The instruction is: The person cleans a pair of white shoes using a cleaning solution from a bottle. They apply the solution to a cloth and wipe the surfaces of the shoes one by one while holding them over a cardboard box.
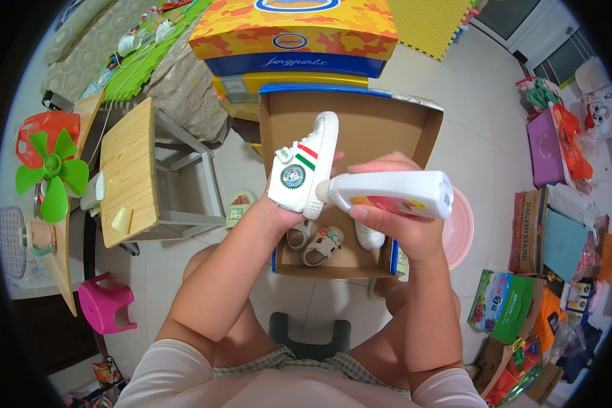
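My left hand (280, 211) is inside or behind a small white shoe (306, 163) and holds it up with its toe pointing away from me. Red and green stripes and a round badge mark the shoe's side. My right hand (403, 214) grips a white plastic bottle (392, 186) with a coloured label, lying nearly level. Its applicator end touches or nearly touches the shoe's sole edge. Below both hands is an open cardboard box (367, 117). In it lie a child's beige sandal (324, 247), part of another sandal (298, 234) and a white shoe (370, 237) partly hidden by my right hand.
Stacked shoe boxes (301, 64) stand beyond the open box. A pink basin (461, 229) sits at its right. To the left are a wooden-topped stool (132, 173), a green-bladed fan (52, 166) and a pink stool (104, 303). Cartons (510, 306) line the right side.
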The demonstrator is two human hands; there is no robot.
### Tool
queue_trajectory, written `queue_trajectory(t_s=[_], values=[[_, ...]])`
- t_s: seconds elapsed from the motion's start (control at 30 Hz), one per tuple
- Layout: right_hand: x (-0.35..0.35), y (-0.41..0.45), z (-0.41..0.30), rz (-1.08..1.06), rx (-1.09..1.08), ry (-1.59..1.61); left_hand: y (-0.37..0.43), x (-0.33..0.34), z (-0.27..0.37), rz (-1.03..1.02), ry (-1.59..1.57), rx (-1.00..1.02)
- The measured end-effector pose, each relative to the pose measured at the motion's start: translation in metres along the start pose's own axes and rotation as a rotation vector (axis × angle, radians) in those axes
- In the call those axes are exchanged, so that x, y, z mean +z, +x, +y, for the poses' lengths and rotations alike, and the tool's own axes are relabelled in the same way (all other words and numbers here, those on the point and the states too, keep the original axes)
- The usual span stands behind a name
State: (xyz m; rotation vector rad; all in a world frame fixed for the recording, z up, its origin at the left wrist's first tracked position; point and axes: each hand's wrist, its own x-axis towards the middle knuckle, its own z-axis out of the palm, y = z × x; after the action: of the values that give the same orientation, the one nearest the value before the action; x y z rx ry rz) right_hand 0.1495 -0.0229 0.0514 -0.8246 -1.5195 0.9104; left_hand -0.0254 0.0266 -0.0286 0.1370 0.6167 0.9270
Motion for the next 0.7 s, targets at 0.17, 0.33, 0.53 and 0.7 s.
queue_trajectory(t_s=[0.17,0.33,0.53,0.7], values=[[0.002,-0.003,-0.007,-0.006,0.229,0.174,0.002,-0.005,0.002,-0.142,-0.114,-0.063],[0.007,-0.001,-0.006,0.158,0.268,0.107,-0.001,-0.003,0.005,-0.104,-0.186,-0.067],[0.006,-0.003,0.002,0.200,0.180,0.093,-0.008,0.009,-0.001,0.050,-0.060,-0.081],[0.000,-0.002,-0.002,0.028,0.147,0.001,-0.002,-0.002,-0.001,0.131,-0.074,-0.100]])
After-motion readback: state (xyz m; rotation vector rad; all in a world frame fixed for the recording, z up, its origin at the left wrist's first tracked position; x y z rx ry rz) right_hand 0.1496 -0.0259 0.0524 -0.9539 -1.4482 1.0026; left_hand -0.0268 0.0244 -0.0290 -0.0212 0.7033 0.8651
